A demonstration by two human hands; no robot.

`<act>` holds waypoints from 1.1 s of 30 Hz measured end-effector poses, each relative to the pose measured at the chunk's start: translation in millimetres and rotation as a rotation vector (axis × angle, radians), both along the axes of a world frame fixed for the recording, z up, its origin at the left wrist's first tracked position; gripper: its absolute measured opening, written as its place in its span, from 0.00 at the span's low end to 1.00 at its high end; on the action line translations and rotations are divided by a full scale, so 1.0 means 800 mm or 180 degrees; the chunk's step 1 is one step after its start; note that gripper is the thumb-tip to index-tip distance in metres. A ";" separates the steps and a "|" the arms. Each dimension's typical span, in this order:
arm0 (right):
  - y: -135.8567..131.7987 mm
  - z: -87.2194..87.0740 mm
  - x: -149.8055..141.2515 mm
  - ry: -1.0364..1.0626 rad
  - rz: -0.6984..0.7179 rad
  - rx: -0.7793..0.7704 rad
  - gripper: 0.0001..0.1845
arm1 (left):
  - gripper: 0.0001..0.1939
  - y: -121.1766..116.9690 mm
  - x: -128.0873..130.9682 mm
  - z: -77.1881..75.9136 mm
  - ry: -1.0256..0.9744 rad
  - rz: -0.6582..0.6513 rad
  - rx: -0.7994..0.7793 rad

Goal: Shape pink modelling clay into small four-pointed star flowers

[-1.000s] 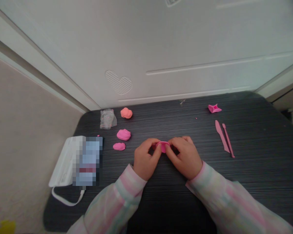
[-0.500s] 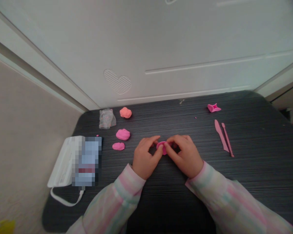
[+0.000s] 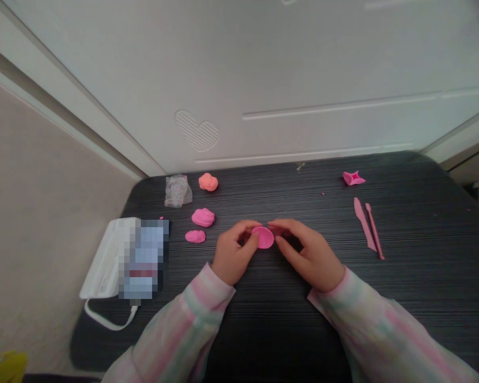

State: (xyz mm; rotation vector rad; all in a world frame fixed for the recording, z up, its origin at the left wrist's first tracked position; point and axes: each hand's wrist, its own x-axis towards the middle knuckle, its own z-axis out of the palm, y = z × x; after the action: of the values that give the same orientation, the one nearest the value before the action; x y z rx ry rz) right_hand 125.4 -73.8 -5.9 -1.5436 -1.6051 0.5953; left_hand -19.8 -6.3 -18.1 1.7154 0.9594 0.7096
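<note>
A flat round pink clay disc (image 3: pixel 263 237) is held between both hands above the dark striped table (image 3: pixel 423 223). My left hand (image 3: pixel 232 252) pinches its left edge with thumb and fingers. My right hand (image 3: pixel 310 252) pinches its right edge, fingers curled round it. Both sleeves are pastel striped.
Two pink clay lumps (image 3: pixel 203 217) (image 3: pixel 195 236) and an orange-pink lump (image 3: pixel 208 181) lie to the left, beside a crumpled clear wrapper (image 3: pixel 177 190). A white box (image 3: pixel 115 260) sits at the left edge. Two pink modelling tools (image 3: pixel 368 227) and a small pink star-shaped piece (image 3: pixel 353 178) lie to the right.
The clay piece has been turned and spread so its flat round face now shows. Both hands shifted slightly apart around it.
</note>
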 end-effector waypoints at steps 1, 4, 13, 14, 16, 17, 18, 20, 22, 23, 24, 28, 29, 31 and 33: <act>0.000 0.000 0.000 -0.0032 0.0127 0.0046 0.15 | 0.08 0.000 -0.001 0.000 0.0011 0.0006 -0.0016; 0.001 0.001 -0.001 -0.0032 0.0286 0.0100 0.13 | 0.10 0.001 -0.001 0.002 0.0022 0.0021 -0.0094; 0.002 0.001 -0.003 -0.0128 0.0243 0.0242 0.08 | 0.10 0.002 0.002 0.006 -0.0069 -0.0133 -0.0275; 0.002 0.001 -0.003 -0.0165 0.0254 0.0261 0.08 | 0.11 0.003 0.002 0.006 -0.0073 -0.0136 -0.0313; 0.002 0.001 -0.002 -0.0228 0.0270 0.0282 0.08 | 0.11 0.003 0.002 0.005 -0.0107 -0.0129 -0.0424; 0.003 0.002 -0.002 -0.0250 0.0272 0.0284 0.08 | 0.11 0.004 0.002 0.006 -0.0133 -0.0127 -0.0496; 0.003 0.002 -0.002 -0.0266 0.0269 0.0283 0.08 | 0.10 0.004 0.002 0.006 -0.0158 -0.0143 -0.0570; 0.003 0.003 -0.002 -0.0284 0.0268 0.0267 0.07 | 0.08 0.006 0.002 0.008 -0.0204 -0.0192 -0.0698; 0.003 0.002 -0.003 -0.0307 0.0234 0.0219 0.07 | 0.05 0.007 0.001 0.010 -0.0241 -0.0234 -0.0807; 0.002 0.001 -0.003 -0.0311 0.0185 0.0190 0.09 | 0.05 0.008 0.001 0.010 -0.0257 -0.0250 -0.0851; 0.002 0.000 -0.003 -0.0309 0.0119 0.0161 0.10 | 0.06 0.009 0.001 0.011 -0.0280 -0.0249 -0.0884; 0.001 -0.002 -0.002 -0.0282 -0.0034 0.0061 0.11 | 0.07 0.009 0.001 0.011 -0.0486 -0.0259 -0.1154; 0.001 -0.002 -0.002 -0.0296 -0.0020 0.0043 0.10 | 0.07 0.009 0.001 0.011 -0.0539 -0.0266 -0.1295; 0.001 -0.001 -0.002 -0.0346 0.0004 0.0048 0.09 | 0.07 0.009 0.001 0.011 -0.0631 -0.0292 -0.1590; 0.001 -0.001 -0.002 -0.0394 0.0016 0.0101 0.09 | 0.08 0.010 0.002 0.009 -0.0748 -0.0300 -0.1798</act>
State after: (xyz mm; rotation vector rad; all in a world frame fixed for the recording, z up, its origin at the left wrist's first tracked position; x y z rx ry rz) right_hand 124.1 -72.8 -6.5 -1.5796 -1.7032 0.4826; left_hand -18.3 1.4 -10.5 1.1452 0.8107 0.5014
